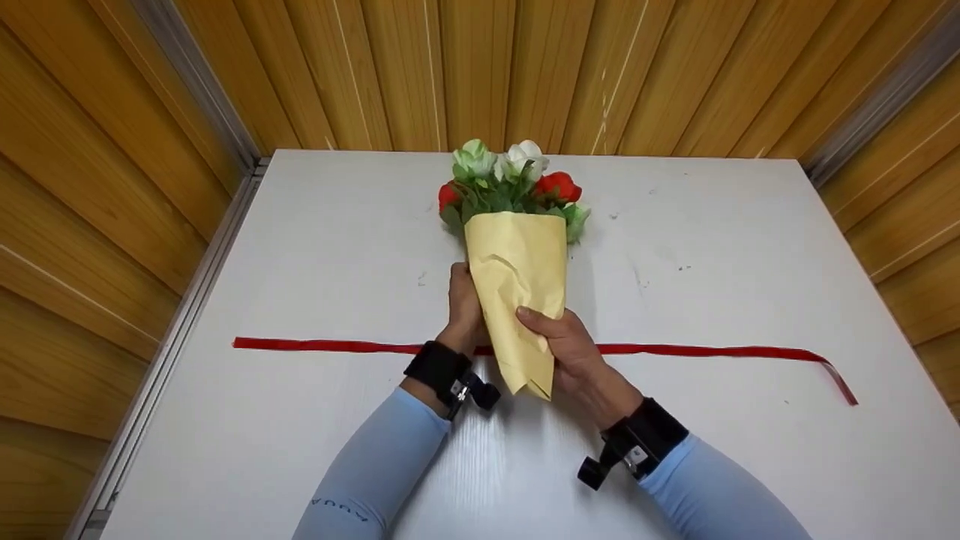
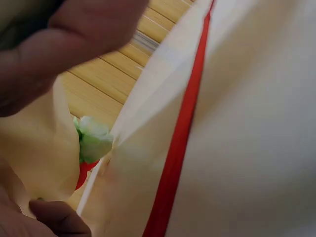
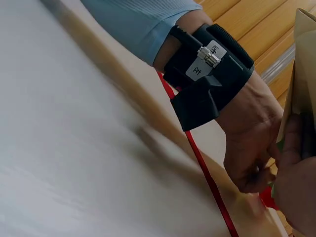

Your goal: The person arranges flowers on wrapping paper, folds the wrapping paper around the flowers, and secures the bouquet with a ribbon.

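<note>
A bouquet with red, white and pale green flowers (image 1: 504,178) is wrapped in a cream paper wrapper (image 1: 517,262), tapering to a folded end toward the person. My right hand (image 1: 574,345) grips the lower part from the right, thumb across the front of the paper. At the left side of the wrapper, my left hand (image 1: 466,300) holds it with curled fingers, which the paper hides in the head view. In the right wrist view the left hand (image 3: 252,143) is close against the paper. Beneath the bouquet a red ribbon (image 1: 322,345) lies stretched across the table.
The white table (image 1: 337,225) has small dark marks on its surface. Wood-look panels (image 1: 480,75) stand behind and on both sides, with metal rails at the corners. The ribbon's right end bends toward the person. Each wrist wears a black camera strap (image 1: 649,439).
</note>
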The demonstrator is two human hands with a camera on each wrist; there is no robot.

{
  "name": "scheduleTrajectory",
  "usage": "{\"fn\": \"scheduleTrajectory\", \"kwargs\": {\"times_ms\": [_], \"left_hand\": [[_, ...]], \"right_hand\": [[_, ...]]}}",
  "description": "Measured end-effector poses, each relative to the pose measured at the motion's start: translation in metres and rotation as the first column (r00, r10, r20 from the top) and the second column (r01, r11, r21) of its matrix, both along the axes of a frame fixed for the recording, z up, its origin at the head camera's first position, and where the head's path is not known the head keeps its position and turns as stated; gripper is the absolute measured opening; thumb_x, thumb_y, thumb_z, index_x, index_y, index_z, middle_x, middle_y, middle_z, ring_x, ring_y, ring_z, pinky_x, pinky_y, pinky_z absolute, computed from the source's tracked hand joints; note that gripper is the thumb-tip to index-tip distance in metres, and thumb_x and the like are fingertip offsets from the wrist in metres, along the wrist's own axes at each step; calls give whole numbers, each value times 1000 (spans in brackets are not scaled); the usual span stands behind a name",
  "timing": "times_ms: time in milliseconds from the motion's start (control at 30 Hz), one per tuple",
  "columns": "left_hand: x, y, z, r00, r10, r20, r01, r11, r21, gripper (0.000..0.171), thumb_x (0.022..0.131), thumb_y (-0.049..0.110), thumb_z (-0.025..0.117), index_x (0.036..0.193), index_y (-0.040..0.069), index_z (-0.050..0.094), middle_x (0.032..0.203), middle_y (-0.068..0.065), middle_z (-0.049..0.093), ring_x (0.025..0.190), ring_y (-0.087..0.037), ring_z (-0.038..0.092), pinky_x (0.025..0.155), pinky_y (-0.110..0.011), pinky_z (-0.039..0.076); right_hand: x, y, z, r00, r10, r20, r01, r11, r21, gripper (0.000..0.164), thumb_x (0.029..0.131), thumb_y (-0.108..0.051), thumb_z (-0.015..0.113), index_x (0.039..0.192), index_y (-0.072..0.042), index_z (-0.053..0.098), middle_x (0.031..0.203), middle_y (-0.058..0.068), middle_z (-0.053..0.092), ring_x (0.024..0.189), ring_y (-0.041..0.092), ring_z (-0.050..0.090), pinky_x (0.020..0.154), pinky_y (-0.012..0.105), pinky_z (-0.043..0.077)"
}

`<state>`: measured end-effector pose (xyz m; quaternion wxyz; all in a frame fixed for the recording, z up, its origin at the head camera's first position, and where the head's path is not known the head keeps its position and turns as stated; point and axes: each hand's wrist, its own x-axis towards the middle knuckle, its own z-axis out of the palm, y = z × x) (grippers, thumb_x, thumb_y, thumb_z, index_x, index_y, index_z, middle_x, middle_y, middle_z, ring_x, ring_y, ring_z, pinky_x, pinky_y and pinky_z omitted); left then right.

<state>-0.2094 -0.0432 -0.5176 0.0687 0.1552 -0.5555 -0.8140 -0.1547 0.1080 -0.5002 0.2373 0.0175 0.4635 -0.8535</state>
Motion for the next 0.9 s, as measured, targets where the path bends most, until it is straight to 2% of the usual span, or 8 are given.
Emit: {"fn": "scheduleTrajectory", "kwargs": {"times_ms": [100,167,300,433,533,633,733,900], "left_hand": [[1,-8,4,1000,22,4,-21,988,-156,20,107,17,56,104,0,66,85,-2,65,70,-10,62,66,-22,50],[2,-14,7,1000,-2,22,6,986,-166,22,105,19,62,106,0,72,82,-3,69,68,-12,64,64,-23,52],[8,-24,13,994,-59,93,59,998,-4,34,109,29,57,116,0,73,89,-7,73,73,-14,70,65,-25,56],[17,-27,20,973,-158,169,137,982,130,48,112,42,49,126,0,67,95,-8,73,76,-15,72,62,-24,56],[21,-26,24,940,-286,186,270,957,109,41,109,32,59,133,-1,63,103,-11,75,84,-18,76,68,-27,60],[23,-23,25,912,-377,164,364,926,105,44,104,10,63,145,-3,53,121,-20,73,104,-29,77,85,-37,63],[23,-19,22,909,-382,164,367,923,119,51,101,0,62,149,-3,46,131,-25,68,113,-35,74,90,-41,63],[16,-9,14,931,-311,191,286,947,148,48,100,-5,62,144,-5,46,130,-25,66,111,-33,74,89,-39,63]], "right_hand": [[1,-1,-2,999,-27,-19,28,999,42,18,105,-7,61,122,1,60,102,8,77,91,21,79,79,32,64],[1,-1,-3,999,-41,-24,42,997,68,19,104,-6,63,121,1,59,101,7,77,90,22,79,78,32,64],[-1,-1,-6,996,-88,-21,90,988,129,23,101,-5,68,120,3,58,99,8,76,89,22,79,77,33,64],[-3,3,-10,993,-112,-22,114,974,196,27,99,-6,70,121,4,58,99,9,77,87,22,79,75,33,64],[-6,8,-15,996,-91,-21,94,969,230,30,98,-8,72,123,4,58,100,8,77,88,21,79,76,32,64],[-9,13,-19,999,-51,-4,51,968,245,35,99,-9,72,127,4,57,103,7,77,91,21,79,78,32,64],[-13,18,-21,999,-21,36,12,969,248,37,100,-9,72,130,3,54,105,7,77,93,21,79,79,32,64],[-22,25,-19,997,-26,71,4,955,295,40,99,-11,73,131,4,54,102,7,78,90,21,79,78,32,64]]}}
